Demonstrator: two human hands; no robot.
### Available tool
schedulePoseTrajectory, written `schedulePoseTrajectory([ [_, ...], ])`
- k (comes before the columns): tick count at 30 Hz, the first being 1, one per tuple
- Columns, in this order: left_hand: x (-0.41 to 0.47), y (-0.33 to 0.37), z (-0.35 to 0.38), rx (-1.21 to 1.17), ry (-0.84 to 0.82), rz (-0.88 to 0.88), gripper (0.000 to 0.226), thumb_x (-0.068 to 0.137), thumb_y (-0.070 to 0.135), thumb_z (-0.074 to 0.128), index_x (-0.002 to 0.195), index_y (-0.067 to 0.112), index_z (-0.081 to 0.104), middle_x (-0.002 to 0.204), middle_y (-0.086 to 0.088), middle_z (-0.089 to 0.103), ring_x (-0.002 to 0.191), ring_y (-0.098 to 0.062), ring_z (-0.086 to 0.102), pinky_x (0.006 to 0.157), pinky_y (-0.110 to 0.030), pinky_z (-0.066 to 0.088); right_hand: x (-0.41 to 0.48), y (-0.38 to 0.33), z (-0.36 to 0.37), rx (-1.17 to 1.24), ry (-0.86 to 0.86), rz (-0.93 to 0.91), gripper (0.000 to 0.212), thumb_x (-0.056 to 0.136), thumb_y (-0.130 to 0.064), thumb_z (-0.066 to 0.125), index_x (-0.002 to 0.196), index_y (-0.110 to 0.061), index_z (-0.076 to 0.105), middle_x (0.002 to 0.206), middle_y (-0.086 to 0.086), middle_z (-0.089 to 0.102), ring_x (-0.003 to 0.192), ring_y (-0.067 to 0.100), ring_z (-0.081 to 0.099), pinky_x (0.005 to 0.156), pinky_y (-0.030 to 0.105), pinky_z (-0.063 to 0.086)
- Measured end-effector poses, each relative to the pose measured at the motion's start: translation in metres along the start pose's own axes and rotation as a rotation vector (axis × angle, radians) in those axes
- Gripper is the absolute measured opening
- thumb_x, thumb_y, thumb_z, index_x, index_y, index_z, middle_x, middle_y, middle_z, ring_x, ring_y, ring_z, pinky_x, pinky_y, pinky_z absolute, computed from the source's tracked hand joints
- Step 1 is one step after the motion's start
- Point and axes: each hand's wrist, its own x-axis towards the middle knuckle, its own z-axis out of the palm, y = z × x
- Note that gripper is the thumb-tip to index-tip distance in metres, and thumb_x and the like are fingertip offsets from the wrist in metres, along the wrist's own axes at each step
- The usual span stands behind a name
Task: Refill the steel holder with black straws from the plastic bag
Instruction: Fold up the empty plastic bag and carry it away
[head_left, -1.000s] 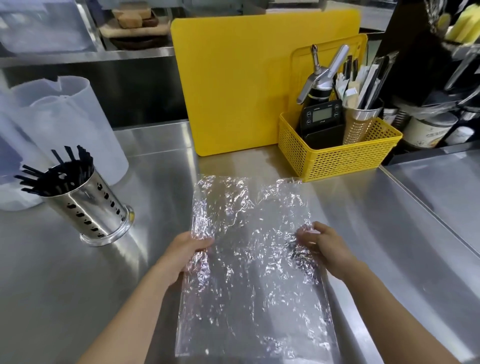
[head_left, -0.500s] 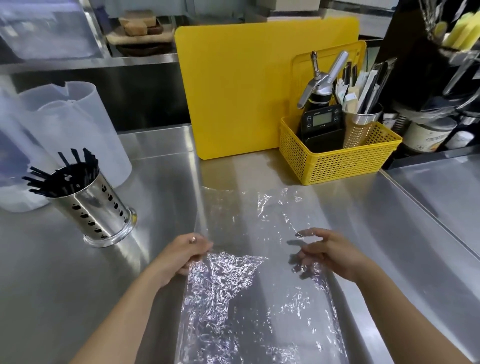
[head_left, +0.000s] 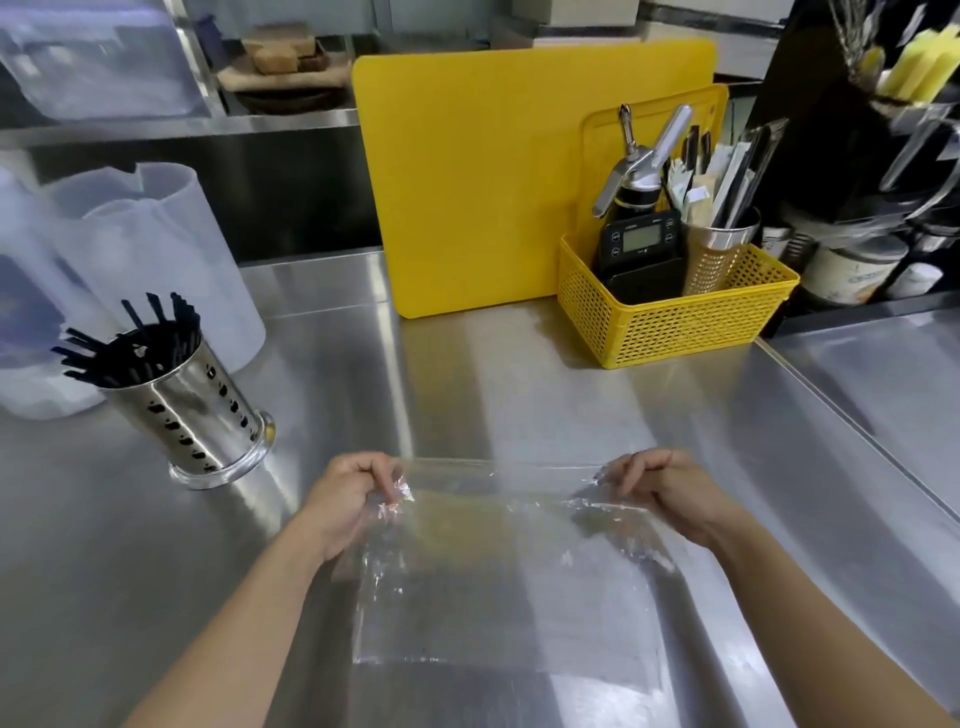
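Pinching the far edge of the clear plastic bag (head_left: 509, 571), the left hand (head_left: 353, 499) holds its left corner and the right hand (head_left: 670, 493) holds its right corner. The fingers of both hands are curled down onto the film. The hands are well apart, and the edge between them is stretched into a straight line. From that edge the bag runs back toward the person, with its near end lying flat on the steel counter (head_left: 519, 405). The film is crinkled where the fingers grip it and smoother in the middle, and the counter shows through it. Whether the pinched edge is lifted off the counter or resting on it cannot be told.

The steel holder (head_left: 192, 410) stands to the left of the bag, near the left hand but apart from it. It is a shiny cylinder with rows of holes and a flared base. Black straws (head_left: 124, 343) stick out of its top, fanned toward the left. Just behind the holder stand cloudy plastic jugs (head_left: 156, 244).

At the back a large yellow cutting board (head_left: 519, 171) leans upright. To its right sits a yellow basket (head_left: 670, 322), which holds a black digital scale (head_left: 641, 241) and a mesh steel cup (head_left: 717, 254) full of utensils.
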Motion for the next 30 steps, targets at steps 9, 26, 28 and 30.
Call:
schedulePoseTrajectory([
  [9,-0.006,0.025,0.011,0.428,-0.077,0.337,0.068,0.074,-0.028,0.036,0.043,0.026,0.065,0.089,-0.007,0.063,0.084,-0.013,0.059,0.075,-0.01,0.043,0.004,-0.02,0.008,-0.541,0.102,-0.243,0.032,0.069,0.01,0.055,0.066,-0.02,0.066,0.101,0.006,0.062,0.093,0.018,0.06,0.081,0.019,0.049],
  [26,-0.013,0.042,0.023,0.368,-0.083,0.512,0.049,0.088,-0.007,0.046,0.088,0.037,0.069,0.104,0.011,0.064,0.093,-0.01,0.059,0.086,-0.013,0.044,-0.004,-0.042,0.051,-0.502,-0.542,0.074,0.015,0.066,-0.007,0.066,0.08,-0.009,0.07,0.065,-0.001,0.07,0.059,0.013,0.061,0.06,0.026,0.045],
  [28,-0.011,0.04,0.02,0.272,0.064,0.483,0.03,0.086,0.011,0.056,0.101,0.037,0.06,0.109,0.005,0.057,0.092,-0.006,0.056,0.084,-0.01,0.043,-0.002,-0.035,0.049,-0.465,-0.431,0.042,0.014,0.071,0.002,0.063,0.077,-0.009,0.07,0.063,0.0,0.069,0.061,0.021,0.059,0.057,0.028,0.044],
  [30,-0.007,0.036,0.014,0.08,0.262,0.361,0.021,0.087,0.017,0.058,0.105,0.029,0.056,0.111,-0.004,0.058,0.093,-0.01,0.056,0.08,-0.015,0.043,0.0,-0.03,0.042,-0.367,-0.301,0.01,0.02,0.075,0.008,0.063,0.074,-0.011,0.07,0.062,0.0,0.068,0.059,0.017,0.058,0.051,0.021,0.041],
])
